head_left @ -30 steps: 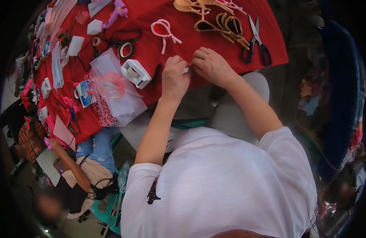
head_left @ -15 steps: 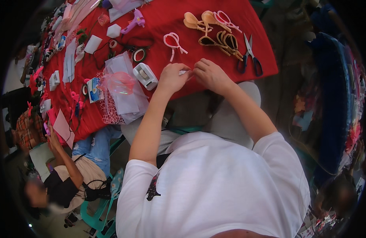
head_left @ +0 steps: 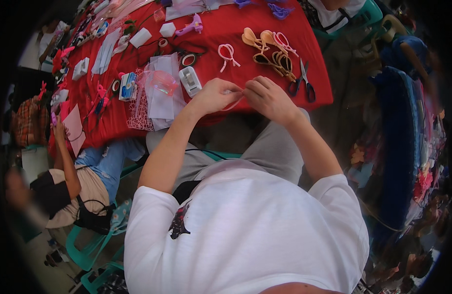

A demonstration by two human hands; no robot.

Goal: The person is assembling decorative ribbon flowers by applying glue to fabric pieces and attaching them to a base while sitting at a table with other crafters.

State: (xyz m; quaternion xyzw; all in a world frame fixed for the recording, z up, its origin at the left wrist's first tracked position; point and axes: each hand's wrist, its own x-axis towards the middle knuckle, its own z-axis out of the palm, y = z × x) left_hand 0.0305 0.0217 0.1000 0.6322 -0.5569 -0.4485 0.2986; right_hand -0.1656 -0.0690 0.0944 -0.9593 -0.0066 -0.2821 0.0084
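Near the table's front edge, my left hand (head_left: 214,96) and my right hand (head_left: 271,99) meet with fingertips pinched together. Between them is a thin pale pink strip (head_left: 232,106), which curves below the left fingers; it looks like a pipe cleaner, partly hidden by my fingers. Just beyond lies a pink looped pipe-cleaner piece (head_left: 227,55) with crossed ends. Farther right sit several tan, brown and pink looped pieces (head_left: 275,61). Dark-handled scissors (head_left: 303,82) rest open beside them. A white tape dispenser (head_left: 190,81) stands close to my left hand.
The red cloth (head_left: 206,39) covers the table. To the left are translucent sheets (head_left: 162,93) with pink netting, a tape roll (head_left: 188,60), a purple glue gun (head_left: 190,24) and white blocks (head_left: 140,37). A seated person (head_left: 71,188) works at the left, holding something pink.
The view has shifted, so the table's things sit differently in the picture. A curved length of the pink strip now shows below my left fingers. Both hands stay pinched together.
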